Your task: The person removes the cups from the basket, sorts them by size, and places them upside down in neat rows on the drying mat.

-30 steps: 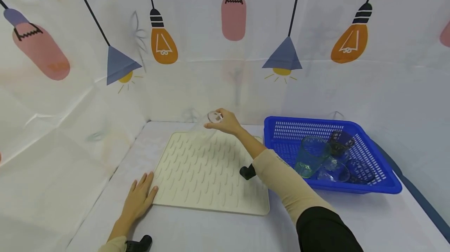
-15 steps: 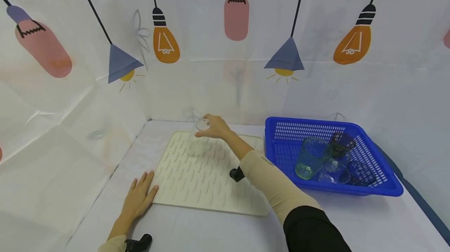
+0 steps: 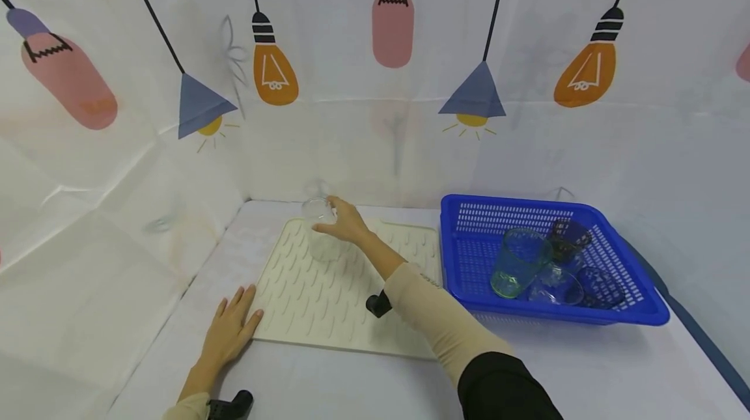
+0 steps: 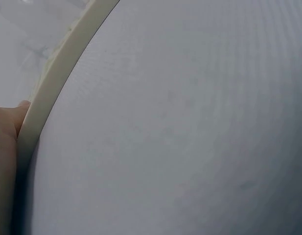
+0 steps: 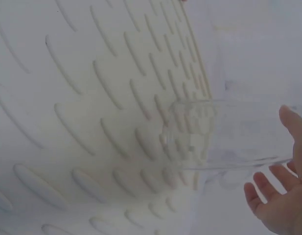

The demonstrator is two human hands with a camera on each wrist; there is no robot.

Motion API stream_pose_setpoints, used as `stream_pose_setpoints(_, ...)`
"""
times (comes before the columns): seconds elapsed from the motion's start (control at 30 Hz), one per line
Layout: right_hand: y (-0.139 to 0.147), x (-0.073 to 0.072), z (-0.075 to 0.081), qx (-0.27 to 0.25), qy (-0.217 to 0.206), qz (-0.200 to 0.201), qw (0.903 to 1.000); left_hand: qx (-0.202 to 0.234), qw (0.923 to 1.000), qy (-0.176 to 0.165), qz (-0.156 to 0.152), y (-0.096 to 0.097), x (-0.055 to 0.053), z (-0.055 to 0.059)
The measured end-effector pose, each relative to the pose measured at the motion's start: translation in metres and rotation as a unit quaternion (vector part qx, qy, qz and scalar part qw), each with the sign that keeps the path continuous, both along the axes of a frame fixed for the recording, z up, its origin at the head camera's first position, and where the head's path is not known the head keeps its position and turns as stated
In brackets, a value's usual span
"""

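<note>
A clear drinking glass [image 3: 322, 243] stands upright on the far left part of the cream ridged mat [image 3: 340, 316], its see-through wall hard to make out in the head view. Beside its rim is my right hand [image 3: 346, 223], thumb and fingers loosely spread. In the right wrist view, the glass [image 5: 234, 132] has its base on the ridges, and the hand [image 5: 283, 196] is at its mouth end; whether a fingertip still touches I cannot tell. My left hand [image 3: 230, 323] rests flat with straight fingers at the mat's left edge, its thumb on that edge.
A blue plastic basket [image 3: 469, 204] stands right of the mat. It holds a greenish glass [image 3: 518, 264], a dark brown glass [image 3: 569, 238] and other glassware, partly overlapping. A printed white sheet [image 3: 351, 140] hangs behind the white table [image 3: 328, 381].
My right hand has moved left and slightly nearer with the glass, which went from tilted to upright on the mat. The hand then sits further right relative to the rim. The left hand stayed put.
</note>
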State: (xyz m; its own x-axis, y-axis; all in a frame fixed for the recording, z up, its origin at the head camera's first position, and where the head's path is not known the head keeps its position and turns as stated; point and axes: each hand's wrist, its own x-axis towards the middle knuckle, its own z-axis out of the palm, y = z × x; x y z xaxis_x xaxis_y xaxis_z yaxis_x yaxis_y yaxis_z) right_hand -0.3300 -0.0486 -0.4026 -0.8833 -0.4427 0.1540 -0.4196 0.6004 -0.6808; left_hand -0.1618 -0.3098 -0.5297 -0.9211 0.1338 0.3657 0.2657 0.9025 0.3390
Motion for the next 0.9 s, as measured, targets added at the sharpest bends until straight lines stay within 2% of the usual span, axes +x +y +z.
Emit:
stream_pose_setpoints(0.23, -0.006, 0.0, 0.0, -0.004, -0.006, 0.006, 1.0, 0.0, 1.0, -0.004, 0.006, 0.0, 0.0, 0.001)
stream_pose_setpoints(0.43, 0.004, 0.005, 0.004, -0.01, 0.001, 0.004, 0.9999, 0.001, 1.0, -0.008, 0.006, 0.001, 0.0, -0.001)
stream_pose_setpoints(0.67, 0.037, 0.019, 0.015, -0.045, 0.001, 0.011, 0.9989, 0.003, 1.0, -0.007, 0.004, 0.002, 0.0, 0.001)
stream_pose_setpoints(0.9, 0.09, 0.035, 0.025, -0.063, 0.021, -0.006, 0.9978, 0.003, 0.9999, -0.009, 0.005, 0.001, 0.0, 0.002)
